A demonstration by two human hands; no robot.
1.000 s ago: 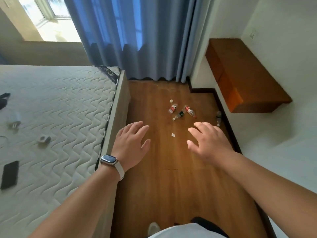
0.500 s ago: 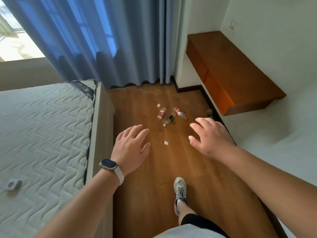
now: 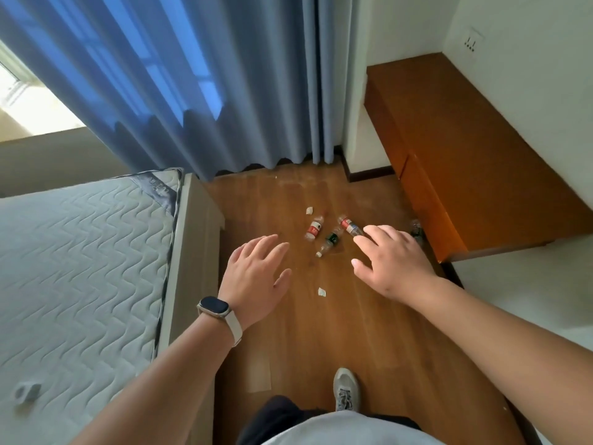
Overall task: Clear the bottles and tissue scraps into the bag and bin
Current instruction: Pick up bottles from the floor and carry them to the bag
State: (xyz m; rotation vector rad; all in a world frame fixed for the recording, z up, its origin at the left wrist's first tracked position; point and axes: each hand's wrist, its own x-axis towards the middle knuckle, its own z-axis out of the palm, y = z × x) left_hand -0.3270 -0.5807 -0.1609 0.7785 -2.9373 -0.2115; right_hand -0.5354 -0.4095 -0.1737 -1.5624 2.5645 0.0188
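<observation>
Both my arms are stretched out in front of me over the wooden floor [image 3: 321, 342]. My left hand [image 3: 256, 277] is spread flat, palm down, fingers loosely apart and empty, with a watch [image 3: 214, 307] on the wrist. My right hand [image 3: 394, 261] is open the same way and grips nothing.

The litter lies on the floor beyond my fingertips. A red-labelled bottle [image 3: 314, 229] lies on its side between my two hands and farther off. Just beside it lies a green-labelled bottle [image 3: 330, 240], and another red-labelled bottle [image 3: 349, 225] shows just past my right index finger, its far end hidden by that finger. A fourth bottle [image 3: 416, 229] lies beyond my right hand, close under the wooden cabinet [image 3: 465, 155].

One tissue scrap [image 3: 322, 292] sits on the floor between my hands, nearer me. Another scrap [image 3: 309, 210] lies beyond the bottles. The bed [image 3: 80, 252] runs along my left.
</observation>
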